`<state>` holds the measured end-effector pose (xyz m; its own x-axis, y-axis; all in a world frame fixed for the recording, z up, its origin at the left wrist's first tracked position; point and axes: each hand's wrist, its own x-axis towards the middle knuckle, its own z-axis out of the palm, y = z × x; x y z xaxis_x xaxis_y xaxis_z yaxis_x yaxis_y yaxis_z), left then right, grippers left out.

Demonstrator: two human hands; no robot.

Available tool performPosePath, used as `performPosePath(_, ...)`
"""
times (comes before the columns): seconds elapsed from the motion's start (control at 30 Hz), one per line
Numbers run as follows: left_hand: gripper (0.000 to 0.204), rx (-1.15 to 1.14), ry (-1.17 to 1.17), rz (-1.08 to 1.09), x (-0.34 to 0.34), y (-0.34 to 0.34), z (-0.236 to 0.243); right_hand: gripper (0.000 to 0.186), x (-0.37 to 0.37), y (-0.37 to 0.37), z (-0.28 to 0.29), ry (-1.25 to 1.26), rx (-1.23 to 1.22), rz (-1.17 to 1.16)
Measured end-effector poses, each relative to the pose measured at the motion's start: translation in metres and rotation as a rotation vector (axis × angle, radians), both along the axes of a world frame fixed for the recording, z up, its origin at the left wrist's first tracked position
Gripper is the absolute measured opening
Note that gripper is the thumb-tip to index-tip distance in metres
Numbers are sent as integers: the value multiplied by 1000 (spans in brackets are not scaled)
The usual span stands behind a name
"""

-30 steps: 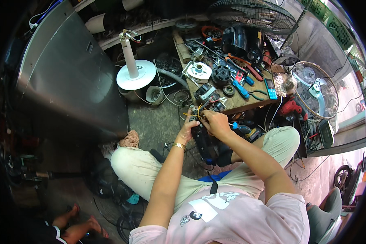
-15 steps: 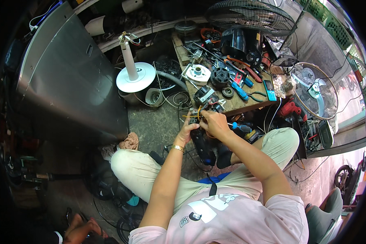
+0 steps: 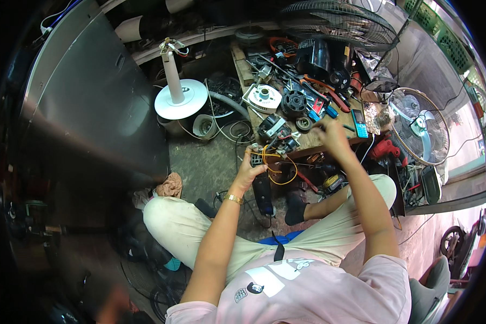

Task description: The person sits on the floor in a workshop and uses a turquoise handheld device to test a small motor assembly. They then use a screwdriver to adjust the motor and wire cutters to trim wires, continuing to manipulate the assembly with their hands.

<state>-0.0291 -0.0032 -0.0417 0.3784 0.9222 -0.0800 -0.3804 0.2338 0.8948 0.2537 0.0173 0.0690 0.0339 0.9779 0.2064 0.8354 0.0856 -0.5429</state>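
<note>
My left hand grips a small open part with a dark grid-like face, wired with looping yellow wires. A black elongated housing hangs or stands below it; their connection is unclear. Just above, a motor assembly with loose wires sits at the wooden table's edge. My right hand is over the table beside green-handled pliers, a round metal part and a blue phone. Its fingers are smeared, so I cannot tell what, if anything, they hold.
A cluttered wooden table bears tools and fan parts. Around it are a white stand, a caged fan, a red drill and a metal appliance. Another person's blurred leg shows at lower left.
My right hand has left the yellow wires and moved up and right onto the table. The wires now loop out rightward. My left hand still grips the part.
</note>
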Motion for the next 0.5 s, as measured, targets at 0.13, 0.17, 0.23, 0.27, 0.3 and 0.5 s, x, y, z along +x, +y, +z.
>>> performPosePath(0.13, 71, 49, 51, 12, 4, -3, -2, 22, 55, 41, -8, -116, -196, -210)
performPosePath(0.17, 72, 63, 82, 20, 4, -3, -1, 26, 55, 47, -8, -198, -195, -195)
performPosePath(0.23, 67, 76, 120, 48, 3, -6, -1, 33, 58, 57, -8, -363, -193, -169)
performPosePath(0.27, 65, 86, 131, 41, 9, -5, 0, 42, 80, 66, -14, -360, -231, -139)
performPosePath(0.3, 64, 104, 141, 54, 4, -5, 1, 49, 69, 75, 3, -501, -197, -56)
performPosePath(0.5, 59, 188, 308, 160, 7, -6, -6, 31, 95, 53, 26, -51, -844, 94)
